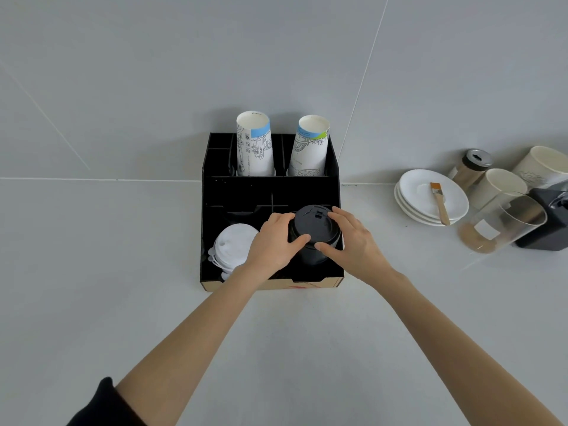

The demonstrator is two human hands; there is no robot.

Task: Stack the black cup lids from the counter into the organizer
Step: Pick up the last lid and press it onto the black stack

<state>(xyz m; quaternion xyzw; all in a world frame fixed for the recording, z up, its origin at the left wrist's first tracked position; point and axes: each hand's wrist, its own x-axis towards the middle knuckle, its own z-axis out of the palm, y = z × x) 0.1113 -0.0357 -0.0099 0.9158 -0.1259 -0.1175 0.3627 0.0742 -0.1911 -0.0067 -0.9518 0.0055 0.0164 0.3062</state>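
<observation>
A stack of black cup lids (pixel 314 226) stands in the front right compartment of the black organizer (pixel 267 187). My left hand (pixel 273 241) grips the stack from its left side, thumb on the front. From the right, my right hand (pixel 350 238) holds the same stack, thumb low on the front and fingers near the top rim. A stack of white lids (pixel 232 244) fills the front left compartment. The lower part of the black stack is hidden by my hands and the compartment wall.
Two paper cup stacks (pixel 255 146) (pixel 310 149) stand upright in the organizer's back slots. To the right sit white saucers (pixel 430 195) with a brush (pixel 439 202), a shaker jar (pixel 473 169), cream cups (pixel 498 186), a glass container (pixel 504 222) and a black appliance (pixel 550 216). The wall is close behind.
</observation>
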